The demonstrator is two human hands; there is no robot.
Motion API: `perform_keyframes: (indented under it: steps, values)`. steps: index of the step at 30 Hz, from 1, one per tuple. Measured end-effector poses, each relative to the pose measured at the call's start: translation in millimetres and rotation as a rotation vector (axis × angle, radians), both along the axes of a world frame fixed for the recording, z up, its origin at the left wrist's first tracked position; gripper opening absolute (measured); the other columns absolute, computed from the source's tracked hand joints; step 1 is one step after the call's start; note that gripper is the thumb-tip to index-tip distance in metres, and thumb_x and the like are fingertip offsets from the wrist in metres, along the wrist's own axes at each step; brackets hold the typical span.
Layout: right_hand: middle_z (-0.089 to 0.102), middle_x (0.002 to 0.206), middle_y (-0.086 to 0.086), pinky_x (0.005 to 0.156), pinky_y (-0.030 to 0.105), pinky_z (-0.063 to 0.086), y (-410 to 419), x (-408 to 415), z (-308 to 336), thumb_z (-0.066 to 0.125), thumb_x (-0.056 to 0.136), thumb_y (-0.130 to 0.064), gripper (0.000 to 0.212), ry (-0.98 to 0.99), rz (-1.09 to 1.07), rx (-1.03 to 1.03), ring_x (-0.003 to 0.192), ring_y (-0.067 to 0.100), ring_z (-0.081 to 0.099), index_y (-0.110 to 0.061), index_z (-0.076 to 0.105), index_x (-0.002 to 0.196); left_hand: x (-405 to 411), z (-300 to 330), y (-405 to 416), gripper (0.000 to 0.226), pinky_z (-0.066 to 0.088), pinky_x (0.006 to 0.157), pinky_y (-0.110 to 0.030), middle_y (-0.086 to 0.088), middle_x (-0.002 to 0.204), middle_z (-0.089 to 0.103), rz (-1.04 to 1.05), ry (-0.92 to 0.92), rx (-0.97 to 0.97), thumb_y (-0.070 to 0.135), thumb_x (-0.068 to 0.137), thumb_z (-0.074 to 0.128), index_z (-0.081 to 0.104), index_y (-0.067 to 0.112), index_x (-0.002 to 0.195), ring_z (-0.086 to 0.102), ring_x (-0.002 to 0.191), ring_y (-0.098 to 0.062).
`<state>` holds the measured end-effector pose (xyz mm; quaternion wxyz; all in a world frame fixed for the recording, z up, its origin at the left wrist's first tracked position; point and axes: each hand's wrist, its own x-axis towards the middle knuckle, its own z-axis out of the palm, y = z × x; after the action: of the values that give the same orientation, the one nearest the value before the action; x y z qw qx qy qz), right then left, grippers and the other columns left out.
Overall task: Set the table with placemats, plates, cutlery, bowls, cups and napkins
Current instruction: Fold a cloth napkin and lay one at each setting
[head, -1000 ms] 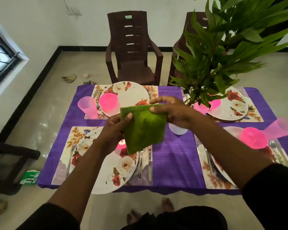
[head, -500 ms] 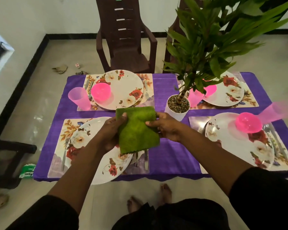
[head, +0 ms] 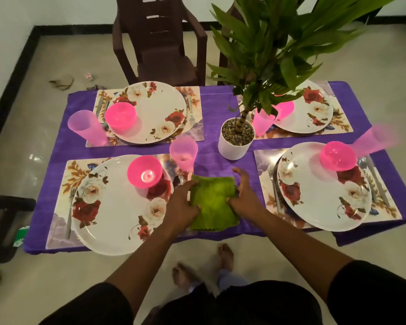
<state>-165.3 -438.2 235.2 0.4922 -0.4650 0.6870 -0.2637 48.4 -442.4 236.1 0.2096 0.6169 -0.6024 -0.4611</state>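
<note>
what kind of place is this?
Most likely a home dining area: a table under a purple tablecloth laid with four floral plate settings, such as the near-left plate, brown plastic armchairs at the far side, and a potted plant as centrepiece.

Person: black upper garment, forearms and feet bare.
Both sleeves (head: 373, 294) are black, plain, without visible markings, ending above the elbow. Left hand (head: 182, 206) and right hand (head: 245, 195) carry no rings, watch or gloves. Feet (head: 225, 255) are unshod; pale blue fabric shows near one ankle.
</note>
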Motion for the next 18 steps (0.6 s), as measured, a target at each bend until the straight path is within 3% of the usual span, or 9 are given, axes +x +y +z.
perform_keyframes:
  steps: [2,4,6,8,13,18]
  values:
    - [0.061,0.128,0.019,0.082,0.056,0.057,4.0,-5.7,-6.1,0.059,0.083,0.013,0.084,0.093,0.055,-0.053,0.101,0.039,0.066,-0.033,0.035,0.149,-6.5,-6.1,3.5,0.075,0.054,0.099,-0.046,-0.001,0.144,0.053,-0.033,-0.035,0.021,0.008,0.072,0.068,0.055,0.025,0.144,0.056,0.128,-0.025]
    - [0.055,0.14,0.009,0.096,0.045,0.053,4.6,-10.8,-11.7,0.057,0.083,0.013,0.075,0.195,0.126,-0.074,0.12,0.03,0.058,-0.027,0.049,0.145,-11.9,-10.0,5.2,0.081,0.049,0.107,-0.039,-0.002,0.15,0.049,-0.084,-0.087,0.008,0.018,0.066,0.06,0.053,0.022,0.147,0.049,0.137,-0.023]
    - [0.051,0.144,0.007,0.102,0.038,0.049,6.5,-13.1,-15.4,0.057,0.084,0.011,0.07,0.275,0.146,-0.066,0.13,0.027,0.051,-0.024,0.053,0.144,-13.9,-12.3,4.9,0.088,0.043,0.106,-0.027,-0.003,0.156,0.044,-0.133,-0.152,-0.004,0.018,0.065,0.057,0.049,0.02,0.152,0.045,0.141,-0.022]
    - [0.047,0.15,0.006,0.105,0.039,0.048,7.2,-14.7,-19.4,0.059,0.086,0.006,0.07,0.32,0.159,-0.049,0.133,0.027,0.049,-0.024,0.05,0.148,-17.0,-14.7,4.4,0.09,0.043,0.102,-0.026,-0.002,0.161,0.037,-0.172,-0.223,-0.004,0.01,0.069,0.063,0.043,0.022,0.156,0.045,0.142,-0.023]
    - [0.034,0.161,0.003,0.098,0.045,0.053,5.6,-18.5,-28.4,0.065,0.088,-0.012,0.073,0.477,0.269,-0.058,0.127,0.033,0.056,-0.024,0.039,0.155,-30.0,-8.5,2.6,0.09,0.053,0.096,-0.046,-0.001,0.167,0.026,-0.294,-0.362,-0.04,0.01,0.078,0.069,0.034,0.022,0.16,0.055,0.134,-0.032]
    - [0.025,0.166,0.001,0.084,0.045,0.059,6.7,-21.7,-36.0,0.071,0.086,-0.029,0.082,0.579,0.387,-0.026,0.118,0.033,0.062,-0.023,0.031,0.157,-42.2,-2.8,2.6,0.082,0.055,0.091,-0.044,-0.005,0.17,0.014,-0.362,-0.543,-0.055,0.017,0.088,0.063,0.025,0.02,0.161,0.061,0.125,-0.036]
